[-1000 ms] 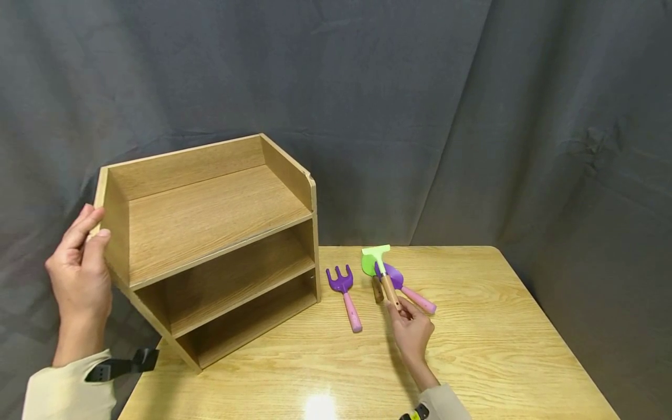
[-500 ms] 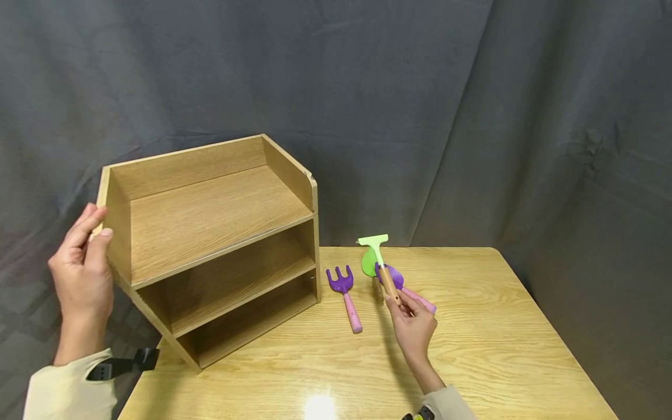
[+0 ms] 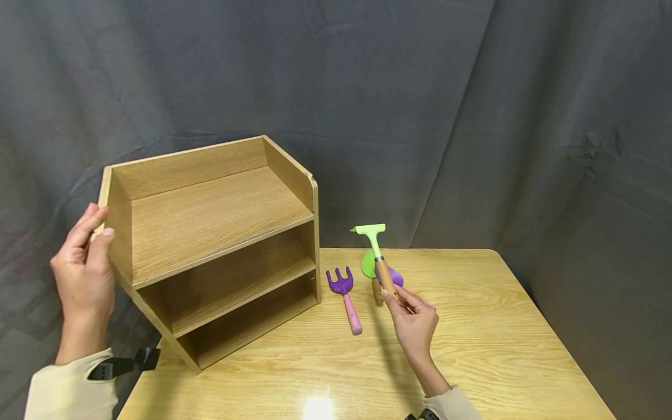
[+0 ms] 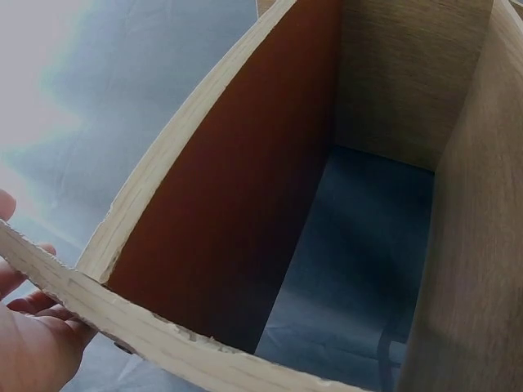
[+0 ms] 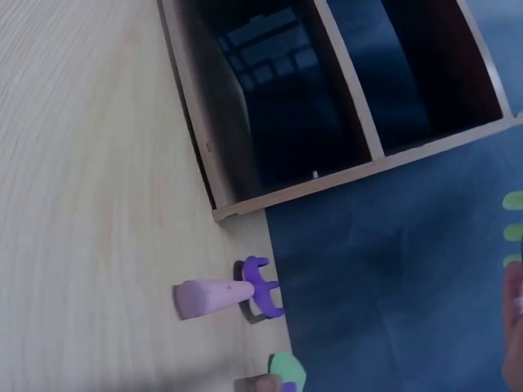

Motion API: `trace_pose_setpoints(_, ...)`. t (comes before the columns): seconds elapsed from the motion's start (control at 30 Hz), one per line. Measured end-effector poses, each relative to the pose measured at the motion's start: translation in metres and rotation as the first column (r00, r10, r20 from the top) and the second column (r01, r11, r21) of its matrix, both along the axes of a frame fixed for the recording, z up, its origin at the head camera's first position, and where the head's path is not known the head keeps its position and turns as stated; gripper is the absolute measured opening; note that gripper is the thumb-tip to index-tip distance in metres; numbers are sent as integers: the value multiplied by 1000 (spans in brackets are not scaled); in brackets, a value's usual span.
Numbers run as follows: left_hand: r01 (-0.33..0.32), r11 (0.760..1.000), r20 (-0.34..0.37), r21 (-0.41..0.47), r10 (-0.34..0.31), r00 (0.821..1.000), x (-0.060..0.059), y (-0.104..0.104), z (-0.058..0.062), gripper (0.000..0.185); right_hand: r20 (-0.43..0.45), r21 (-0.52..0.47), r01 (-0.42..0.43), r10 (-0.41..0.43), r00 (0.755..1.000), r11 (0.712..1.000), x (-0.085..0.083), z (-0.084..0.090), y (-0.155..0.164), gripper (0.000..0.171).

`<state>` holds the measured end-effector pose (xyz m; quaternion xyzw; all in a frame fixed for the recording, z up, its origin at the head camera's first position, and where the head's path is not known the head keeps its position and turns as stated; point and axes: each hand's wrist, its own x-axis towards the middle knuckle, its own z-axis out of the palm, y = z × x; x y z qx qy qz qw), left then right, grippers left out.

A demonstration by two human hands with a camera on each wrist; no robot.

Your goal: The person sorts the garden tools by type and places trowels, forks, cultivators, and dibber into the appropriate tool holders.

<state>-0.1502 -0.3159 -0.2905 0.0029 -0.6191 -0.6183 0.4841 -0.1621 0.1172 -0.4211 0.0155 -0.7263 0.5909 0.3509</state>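
The wooden shelf [image 3: 215, 245] is sitting tilted at the table's [image 3: 499, 350] left edge, the left hand [image 3: 84, 274] gripping its far left side panel. Just right of it, the right hand [image 3: 415, 321] is pinching the green rake [image 3: 375, 248] by its wooden handle, head up and away, long axis leaning toward the shelf. The purple fork [image 3: 343, 297] is lying between them. The green and purple trowels behind the rake are half hidden.
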Motion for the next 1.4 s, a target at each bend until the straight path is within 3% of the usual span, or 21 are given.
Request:
trace_pose_setpoints(0.13,-40,998,26,-41,41,999,1,0,0,32,-12,-21,-21,20,1000,1000,3,5,-2,24)
trace_pose_setpoints(0.37,-24,999,20,-26,25,999,1,0,-1,32,-69,-44,-88,85,994,995,8,21,-2,22)
trace_pose_setpoints(0.7,-61,997,36,-56,63,997,3,-1,-1,33,-99,-65,-206,199,975,976,13,41,-4,22)
trace_pose_setpoints(0.93,-49,998,16,-37,50,999,3,0,0,32,-118,-122,-299,285,951,946,4,34,-1,22)
trace_pose_setpoints(1.07,-20,1000,-12,-14,20,1000,2,1,-1,32,-170,-172,-392,364,916,904,4,40,-5,21)
trace_pose_setpoints(1.23,22,999,-49,25,-21,999,0,2,-2,31,-209,-231,-509,469,858,829,8,52,-14,19)
trace_pose_setpoints(1.4,-10,1000,-7,-11,10,1000,0,3,-2,31,-229,-296,-624,581,782,723,10,61,-20,17)
